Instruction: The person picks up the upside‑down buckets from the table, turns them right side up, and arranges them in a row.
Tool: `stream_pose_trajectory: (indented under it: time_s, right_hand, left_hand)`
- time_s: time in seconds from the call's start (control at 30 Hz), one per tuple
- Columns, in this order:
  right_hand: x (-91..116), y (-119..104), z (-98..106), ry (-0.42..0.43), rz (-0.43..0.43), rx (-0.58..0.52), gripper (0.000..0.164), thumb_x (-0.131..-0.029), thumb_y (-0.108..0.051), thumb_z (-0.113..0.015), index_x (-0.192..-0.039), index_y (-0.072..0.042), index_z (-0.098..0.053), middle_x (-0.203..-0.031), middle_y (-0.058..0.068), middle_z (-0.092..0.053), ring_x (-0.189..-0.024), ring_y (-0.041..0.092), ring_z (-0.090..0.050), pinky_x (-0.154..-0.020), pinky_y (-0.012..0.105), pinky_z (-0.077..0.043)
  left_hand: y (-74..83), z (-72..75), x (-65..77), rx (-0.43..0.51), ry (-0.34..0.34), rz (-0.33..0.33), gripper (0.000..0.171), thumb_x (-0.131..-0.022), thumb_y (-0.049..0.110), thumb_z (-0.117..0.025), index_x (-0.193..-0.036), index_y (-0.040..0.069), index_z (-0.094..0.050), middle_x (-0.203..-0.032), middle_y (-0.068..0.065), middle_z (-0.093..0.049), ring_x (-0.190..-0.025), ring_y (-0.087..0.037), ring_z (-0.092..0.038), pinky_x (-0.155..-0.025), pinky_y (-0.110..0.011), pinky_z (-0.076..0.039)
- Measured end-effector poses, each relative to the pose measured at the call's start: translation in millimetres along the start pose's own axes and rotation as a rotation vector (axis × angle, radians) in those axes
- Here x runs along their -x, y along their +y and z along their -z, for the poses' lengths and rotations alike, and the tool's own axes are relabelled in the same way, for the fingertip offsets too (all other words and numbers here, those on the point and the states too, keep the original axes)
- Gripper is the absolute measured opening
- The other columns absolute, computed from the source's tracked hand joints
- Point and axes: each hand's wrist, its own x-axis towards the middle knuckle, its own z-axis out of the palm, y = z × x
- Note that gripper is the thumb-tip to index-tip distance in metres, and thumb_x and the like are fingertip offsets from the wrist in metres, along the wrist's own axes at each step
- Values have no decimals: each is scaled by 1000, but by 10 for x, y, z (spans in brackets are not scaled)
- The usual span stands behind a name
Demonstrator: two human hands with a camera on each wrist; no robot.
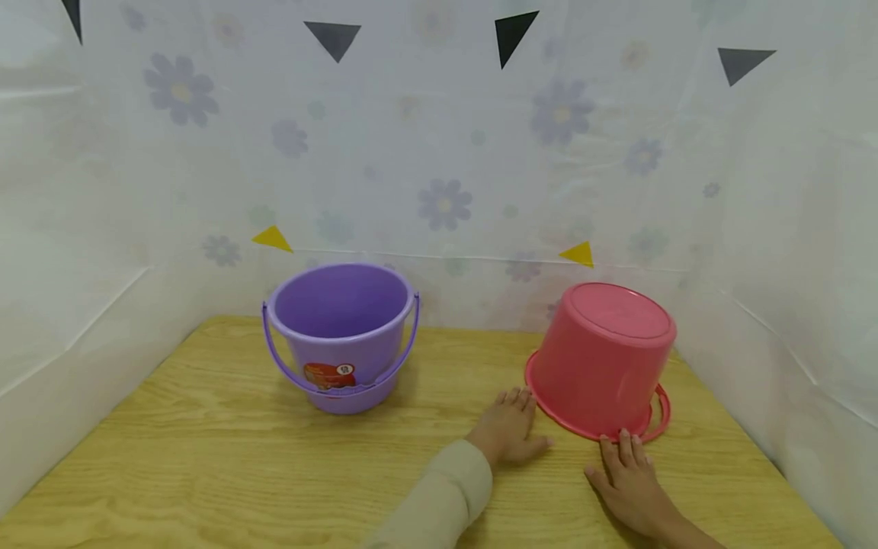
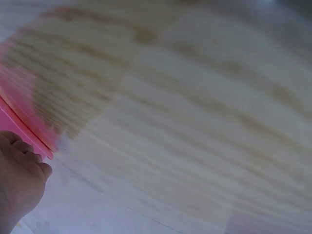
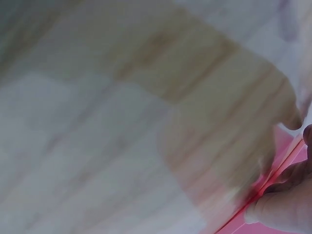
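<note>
A red-pink bucket (image 1: 604, 366) stands upside down on the right half of the table, its base facing up and its rim on the wood. My left hand (image 1: 509, 428) is at the rim's left front, palm down, fingers extended with the tips at the edge. At the front of the rim, the fingertips of my right hand (image 1: 632, 484) touch the edge, thumb spread to the side. Both wrist views show a hand (image 2: 22, 173) close against the pink rim (image 3: 270, 185). Beside the right hand, the bucket's handle (image 1: 664, 412) loops out from the rim.
An upright purple bucket (image 1: 346, 343) with its handle hanging down in front stands at the back left of the wood-patterned table (image 1: 206, 457). White flowered sheeting (image 1: 384, 152) rises behind the table, and pale sheets flank both sides.
</note>
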Motion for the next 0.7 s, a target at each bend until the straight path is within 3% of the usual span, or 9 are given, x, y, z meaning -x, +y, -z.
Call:
stream_pose_trajectory:
  time_s: [0.7]
  right_hand:
    - [54,-170,-39,-14,38,9,73,-95,-39,-47,-136,18,-27,-141,46,-5,-128,64,-2,-97,77,-14]
  left_hand:
    - [-70,32,-6,-61,-35,60,77,-90,64,-33,-145,11,-32,-153,-3,-27,-142,-14,-23,-116,-26,-21]
